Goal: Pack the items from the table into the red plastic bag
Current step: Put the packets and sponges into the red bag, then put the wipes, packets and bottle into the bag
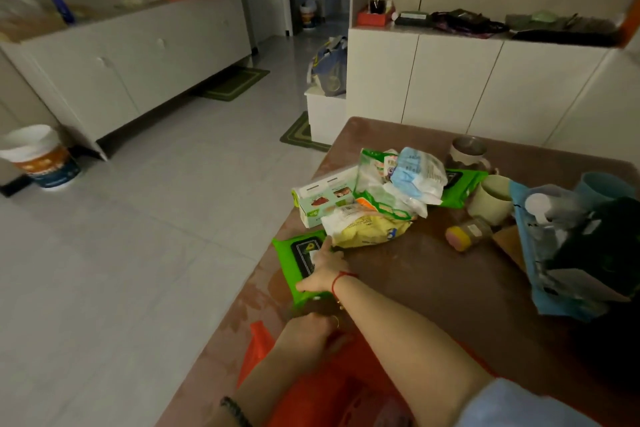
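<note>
A red plastic bag (332, 388) lies at the near edge of the brown table (433, 288). My left hand (308, 336) grips the bag's upper rim. My right hand (323, 270) reaches across it and rests on a green wet-wipe pack (294, 260) near the table's left edge, fingers curled over it. Beyond lie a yellow snack packet (370, 229), a white and green box (322, 201), a green-and-white food bag (377, 184), a pack of blue face masks (419, 173) and a second green wipe pack (460, 184).
Further right stand a cream mug (491, 199), a metal cup (467, 149), a small jar on its side (467, 232) and a blue bag with dark contents (571, 253). White cabinets line the far walls. A bucket (41, 159) stands on the tiled floor.
</note>
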The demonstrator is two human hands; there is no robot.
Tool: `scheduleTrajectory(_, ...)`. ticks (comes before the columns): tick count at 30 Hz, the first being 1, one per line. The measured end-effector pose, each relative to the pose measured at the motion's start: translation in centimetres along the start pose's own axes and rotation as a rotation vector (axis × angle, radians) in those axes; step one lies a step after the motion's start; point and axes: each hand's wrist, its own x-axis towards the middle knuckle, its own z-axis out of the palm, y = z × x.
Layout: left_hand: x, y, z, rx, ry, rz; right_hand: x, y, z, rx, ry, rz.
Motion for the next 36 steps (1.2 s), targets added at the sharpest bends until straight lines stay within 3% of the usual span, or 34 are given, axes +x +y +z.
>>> scheduleTrajectory(5,0.3,-0.3,-0.5,0.045,0.005,-0.072,-2.9,2.2,-5.8,0.444,0.027,-0.168)
scheduleTrajectory(9,1.0,-0.5,-1.3,-0.072,0.057,-0.090,-10.1,6.0,-8.1,1.041,0.018,-0.371)
scheduleTrajectory(11,1.3,-0.2,-2.1,-0.186,0.092,-0.087,-14.3,8.7,-8.1,1.180,-0.069,-0.539)
scheduleTrajectory(13,1.6,0.4,-3.2,-0.357,0.146,-0.055,-17.7,11.0,-7.5,1.049,-0.141,-0.597)
scheduleTrajectory(17,2.4,1.9,-5.2,-0.598,0.214,-0.028,-19.8,14.7,-5.0,0.476,-0.208,-0.483)
scheduleTrajectory(20,2.9,2.7,-5.8,-0.658,0.240,-0.005,-19.9,15.6,-2.4,0.234,-0.079,-0.317)
scheduleTrajectory(23,2.5,3.9,-5.8,-0.719,0.230,0.071,-20.6,15.3,0.5,0.292,0.236,-0.096)
scheduleTrajectory(25,2.0,4.7,-5.6,-0.745,0.220,0.122,-21.1,14.8,1.3,0.397,0.240,-0.061)
scheduleTrajectory(27,1.3,5.3,-5.4,-0.763,0.225,0.150,-22.1,14.7,0.9,0.348,0.215,-0.108)
scheduleTrajectory(29,0.4,5.2,-5.5,-0.736,0.205,0.120,-23.3,15.5,-0.2,0.120,0.351,-0.127)
scheduleTrajectory(31,-0.6,4.4,-5.3,-0.641,0.119,0.102,-24.5,17.5,-1.6,-0.209,0.498,-0.015)
scheduleTrajectory(33,-1.6,3.7,-5.2,-0.447,-0.007,0.116,-25.3,20.1,-2.5,-0.397,0.419,0.134)
scheduleTrajectory(36,-2.0,2.5,-4.7,-0.278,-0.122,0.158,-25.3,24.4,-2.5,-0.354,0.230,0.219)
